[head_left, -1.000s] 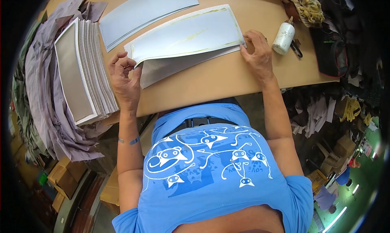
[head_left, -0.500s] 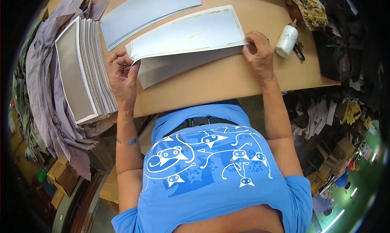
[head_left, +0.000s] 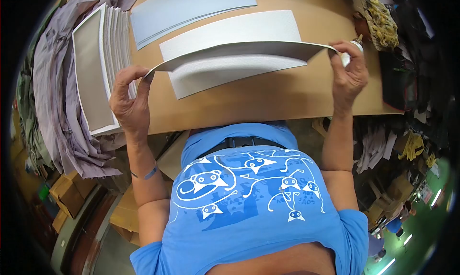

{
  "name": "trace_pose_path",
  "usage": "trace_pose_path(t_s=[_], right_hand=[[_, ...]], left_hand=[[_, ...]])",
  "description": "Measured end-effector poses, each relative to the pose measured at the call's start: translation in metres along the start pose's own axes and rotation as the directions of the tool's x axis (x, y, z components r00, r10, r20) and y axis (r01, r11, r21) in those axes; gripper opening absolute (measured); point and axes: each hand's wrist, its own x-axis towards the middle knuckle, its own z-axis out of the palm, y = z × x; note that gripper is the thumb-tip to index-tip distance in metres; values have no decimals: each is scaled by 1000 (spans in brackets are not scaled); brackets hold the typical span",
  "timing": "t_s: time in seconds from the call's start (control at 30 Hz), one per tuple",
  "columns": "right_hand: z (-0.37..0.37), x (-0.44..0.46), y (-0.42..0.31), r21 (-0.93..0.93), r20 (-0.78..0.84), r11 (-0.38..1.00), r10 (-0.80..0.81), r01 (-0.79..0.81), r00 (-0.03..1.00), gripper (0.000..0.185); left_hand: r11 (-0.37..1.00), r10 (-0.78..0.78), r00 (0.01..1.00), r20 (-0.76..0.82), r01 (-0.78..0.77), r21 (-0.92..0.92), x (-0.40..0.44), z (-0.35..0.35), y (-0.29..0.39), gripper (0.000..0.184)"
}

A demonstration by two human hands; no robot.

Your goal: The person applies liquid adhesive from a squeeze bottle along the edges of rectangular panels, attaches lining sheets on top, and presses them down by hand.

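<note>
A long thin sheet of card or stiff fabric (head_left: 244, 48) is held up between my hands, bowed upward in the middle, with a grey face toward me. My left hand (head_left: 130, 97) pinches its left end between thumb and fingers. My right hand (head_left: 350, 76) pinches the right end. Beneath the raised sheet, a white textured panel (head_left: 230, 26) lies flat on the table, its middle partly hidden. Behind my right hand stands or lies a white squeeze bottle (head_left: 346, 59), mostly covered.
Pale blue-grey sheets (head_left: 191, 11) lie at the back of the brown table (head_left: 268, 102). On the left are a stack of white-edged panels (head_left: 91, 73) and draped mauve fabric (head_left: 52, 97). At the right, a container of yellowish material (head_left: 378, 23) stands near a dark bag (head_left: 395, 81).
Both hands have moved apart and lifted the sheet, which now bows and shows its grey face. The white panel under it is uncovered. My right hand now overlaps the bottle.
</note>
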Motion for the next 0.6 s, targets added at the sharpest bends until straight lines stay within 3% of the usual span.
trace_pose_path(t_s=[0.07, 0.17, 0.3, 0.47, 0.6], right_hand=[[-8, 6, -6, 7, 57, 999, 42, -43, 997, 17], [-4, 22, -13, 134, 109, 965, 213, -227, 971, 23], [7, 44, -4, 115, 296, 864, 442, -491, 847, 32], [18, 59, 32, 87, 479, 765, 529, -638, 700, 38], [28, 66, 52, 9, 518, 737, 575, -676, 633, 37]], left_hand=[[981, -153, 988, -33, 148, -128, 2, -5, 9, 22], [872, -334, 934, 124, 356, -335, 16, -11, 15, 31], [706, -472, 794, 383, 601, -375, 33, -11, -10, 30], [667, -530, 688, 496, 699, -257, 46, 1, -30, 29], [706, -547, 674, 497, 690, -159, 52, 10, -42, 27]])
